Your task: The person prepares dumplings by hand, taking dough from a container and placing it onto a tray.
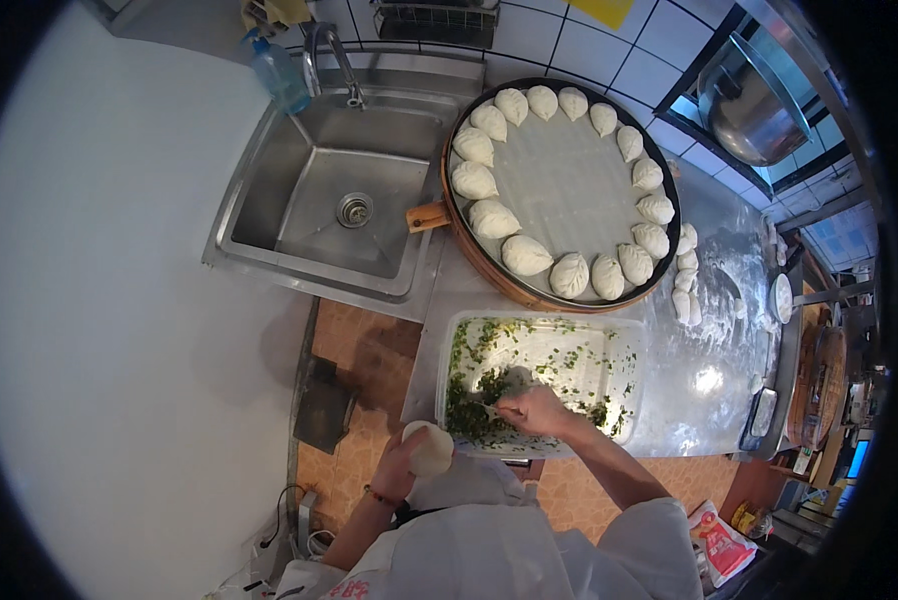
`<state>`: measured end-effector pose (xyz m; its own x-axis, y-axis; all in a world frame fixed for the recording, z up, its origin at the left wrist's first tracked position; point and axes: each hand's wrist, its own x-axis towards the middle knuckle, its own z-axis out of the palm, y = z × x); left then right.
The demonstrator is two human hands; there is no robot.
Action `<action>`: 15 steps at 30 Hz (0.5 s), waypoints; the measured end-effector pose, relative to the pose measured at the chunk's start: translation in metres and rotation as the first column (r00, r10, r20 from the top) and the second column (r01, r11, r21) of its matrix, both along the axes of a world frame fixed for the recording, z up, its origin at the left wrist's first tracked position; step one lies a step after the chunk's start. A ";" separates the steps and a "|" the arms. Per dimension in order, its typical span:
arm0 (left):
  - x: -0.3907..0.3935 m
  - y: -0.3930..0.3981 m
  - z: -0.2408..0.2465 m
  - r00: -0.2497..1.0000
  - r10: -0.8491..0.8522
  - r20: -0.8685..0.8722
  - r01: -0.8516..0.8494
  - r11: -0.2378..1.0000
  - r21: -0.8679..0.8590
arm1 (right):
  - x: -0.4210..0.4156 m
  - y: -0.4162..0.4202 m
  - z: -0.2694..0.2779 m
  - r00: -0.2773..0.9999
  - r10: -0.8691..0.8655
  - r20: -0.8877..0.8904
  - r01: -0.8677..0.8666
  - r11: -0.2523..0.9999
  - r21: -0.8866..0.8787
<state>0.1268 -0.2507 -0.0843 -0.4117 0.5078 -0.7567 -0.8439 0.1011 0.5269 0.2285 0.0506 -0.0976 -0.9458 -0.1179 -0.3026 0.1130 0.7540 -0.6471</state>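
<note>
My left hand (pixel 398 469) holds a round, flat dough wrapper (pixel 431 450) beside the near left corner of a plastic tub (pixel 623 328). Inside that tub, my right hand (pixel 533 411) grips a small utensil (pixel 489 409), whose tip sits in chopped green filling (pixel 470 414). Most of the filling lies along the tub's left side, with scraps spread over the bottom. Beyond the tub stands a round steamer (pixel 494 289) with a wooden rim. Pleated filled buns (pixel 569 275) form a ring on its pale liner (pixel 569 187).
At the left is a stainless steel sink (pixel 269 283) with a faucet (pixel 329 64) and a blue pump bottle (pixel 280 75). The steamer's wooden handle (pixel 428 217) juts toward the sink. Several dough pieces (pixel 687 281) lie on the floured steel counter (pixel 719 330). A metal bowl (pixel 753 105) rests at upper right.
</note>
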 end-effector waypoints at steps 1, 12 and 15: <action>-0.003 0.007 0.011 1.000 0.000 0.004 0.000 1.000 0.012 | 0.001 0.005 -0.006 0.999 -0.042 -0.006 0.041 0.995 -0.093; -0.009 0.028 0.056 0.983 0.110 0.144 -0.123 0.989 0.085 | 0.026 0.021 -0.033 0.884 -0.244 0.399 0.450 0.676 -0.583; -0.012 0.041 0.072 0.995 0.046 0.091 -0.055 0.993 0.101 | 0.029 0.028 -0.021 0.844 -0.306 0.440 0.534 0.542 -0.649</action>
